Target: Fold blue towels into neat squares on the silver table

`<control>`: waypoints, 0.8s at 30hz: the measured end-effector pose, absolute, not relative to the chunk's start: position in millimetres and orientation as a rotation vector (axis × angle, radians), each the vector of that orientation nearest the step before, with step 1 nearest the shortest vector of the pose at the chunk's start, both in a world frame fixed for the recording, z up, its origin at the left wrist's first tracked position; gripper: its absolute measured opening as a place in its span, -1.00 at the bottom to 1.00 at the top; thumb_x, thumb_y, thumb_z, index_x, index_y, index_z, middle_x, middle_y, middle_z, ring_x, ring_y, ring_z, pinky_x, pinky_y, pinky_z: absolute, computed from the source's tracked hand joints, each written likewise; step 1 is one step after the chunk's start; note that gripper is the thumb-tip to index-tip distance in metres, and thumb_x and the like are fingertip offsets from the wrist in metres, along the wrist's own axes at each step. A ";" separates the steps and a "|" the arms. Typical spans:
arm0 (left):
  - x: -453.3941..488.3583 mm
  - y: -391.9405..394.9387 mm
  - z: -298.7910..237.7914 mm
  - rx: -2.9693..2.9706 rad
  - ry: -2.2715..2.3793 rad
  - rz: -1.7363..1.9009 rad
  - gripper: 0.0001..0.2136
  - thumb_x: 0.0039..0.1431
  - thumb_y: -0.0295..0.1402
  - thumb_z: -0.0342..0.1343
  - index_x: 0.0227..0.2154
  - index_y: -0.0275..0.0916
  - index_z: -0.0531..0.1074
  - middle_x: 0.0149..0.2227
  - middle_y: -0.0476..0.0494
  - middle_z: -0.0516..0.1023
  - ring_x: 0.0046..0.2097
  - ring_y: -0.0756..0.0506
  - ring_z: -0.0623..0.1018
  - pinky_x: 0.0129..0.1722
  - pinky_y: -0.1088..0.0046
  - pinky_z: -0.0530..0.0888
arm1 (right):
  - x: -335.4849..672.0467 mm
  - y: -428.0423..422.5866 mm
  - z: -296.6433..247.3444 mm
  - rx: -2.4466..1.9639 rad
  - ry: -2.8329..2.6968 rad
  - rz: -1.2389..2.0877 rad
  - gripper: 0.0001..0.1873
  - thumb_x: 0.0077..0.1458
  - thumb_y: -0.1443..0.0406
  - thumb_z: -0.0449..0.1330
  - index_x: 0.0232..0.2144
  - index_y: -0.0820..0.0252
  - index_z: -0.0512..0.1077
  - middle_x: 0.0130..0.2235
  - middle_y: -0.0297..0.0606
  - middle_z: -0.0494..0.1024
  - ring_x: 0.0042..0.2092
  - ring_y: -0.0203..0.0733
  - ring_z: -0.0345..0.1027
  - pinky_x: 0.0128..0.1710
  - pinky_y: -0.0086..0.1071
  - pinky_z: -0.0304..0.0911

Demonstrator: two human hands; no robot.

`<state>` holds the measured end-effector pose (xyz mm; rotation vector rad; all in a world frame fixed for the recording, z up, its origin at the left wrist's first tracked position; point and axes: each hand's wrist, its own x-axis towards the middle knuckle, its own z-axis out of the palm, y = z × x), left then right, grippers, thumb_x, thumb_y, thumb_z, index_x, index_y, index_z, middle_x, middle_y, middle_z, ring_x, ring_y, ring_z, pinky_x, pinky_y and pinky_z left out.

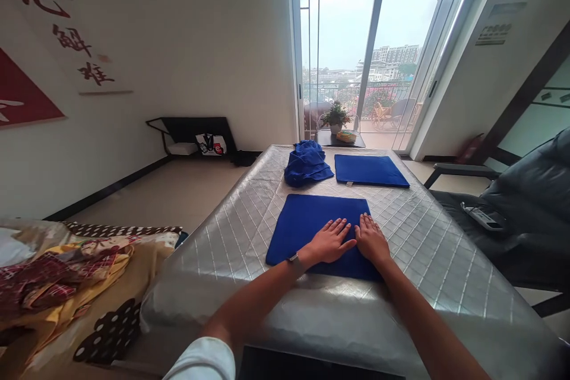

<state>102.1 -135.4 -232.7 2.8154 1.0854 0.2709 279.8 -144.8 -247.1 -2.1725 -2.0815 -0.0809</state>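
Lying flat near the close end of a table under a quilted silver cover (240,249), as the head view showed, a smooth royal-blue rectangle of folded-looking cloth (303,225) sat directly beneath the person's two bare hands. It looked longer from side to side than from near to far, though the slanted view left that uncertain. Both hands rested over its right half: the left hand (329,241), with a dark band (294,260) at its wrist, lay palm down inside the cloth, while the right hand (371,240) lay along the right edge and was the nearer to it. Most of the exposed blue surface stretched to the left of the fingers. On each hand the fingers were straightened and held close together, pressed flat with nothing gripped; the left thumb pointed toward the right hand, and whether they touched could not be told. Beyond, near the far edge, a crumpled blue fabric heap (307,163) lay beside a flat blue rectangular piece with a small white tag (371,171). Farther off, a pale round flowerpot (335,129) held a leafy green plant (337,114); by the left wall stood a white printed bag (211,144), its contents hidden.
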 end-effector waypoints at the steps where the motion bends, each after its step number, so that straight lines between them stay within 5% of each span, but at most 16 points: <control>1: 89.4 -137.3 -232.1 2.799 1.099 0.256 -0.33 0.42 0.07 -0.47 0.41 -0.23 -0.03 0.44 -0.16 -0.05 0.44 -0.12 -0.06 0.40 0.22 -0.09 | 279.1 -144.8 -246.6 -2.175 -2.069 -0.068 -0.33 0.36 0.21 -0.28 0.36 0.55 0.03 0.40 0.04 0.04 0.42 -0.04 -0.13 0.37 -0.20 -0.19; 17: -55.4 -191.4 -228.7 2.448 1.566 0.174 -0.30 0.40 0.10 -0.31 0.41 -0.27 -0.06 0.45 -0.23 -0.13 0.44 -0.20 -0.08 0.39 0.11 -0.05 | 277.8 -169.0 -227.5 -2.159 -2.087 -0.049 -0.37 0.33 0.25 -0.19 0.33 0.50 0.12 0.39 0.01 0.10 0.41 -0.03 -0.11 0.39 -0.10 -0.22; 21: -71.2 -209.6 -225.9 2.481 1.546 0.364 -0.35 0.34 0.05 -0.03 0.36 -0.18 0.12 0.41 -0.26 0.08 0.39 -0.26 0.14 0.33 0.07 0.16 | 297.7 -227.9 -237.9 -1.855 -2.161 -0.058 -0.51 0.29 0.17 -0.04 0.16 0.17 0.43 0.23 -0.11 0.41 0.28 0.01 0.22 0.31 -0.01 0.06; 24: -79.8 -220.7 -227.1 2.447 1.581 0.567 -0.58 0.26 -0.08 0.14 0.15 -0.04 0.43 0.27 -0.18 0.37 0.24 -0.25 0.40 0.21 0.10 0.36 | 319.0 -265.9 -250.2 -1.622 -2.147 0.013 -0.65 0.25 0.11 0.07 -0.05 0.02 0.55 0.01 -0.15 0.58 0.01 -0.04 0.49 0.03 -0.14 0.43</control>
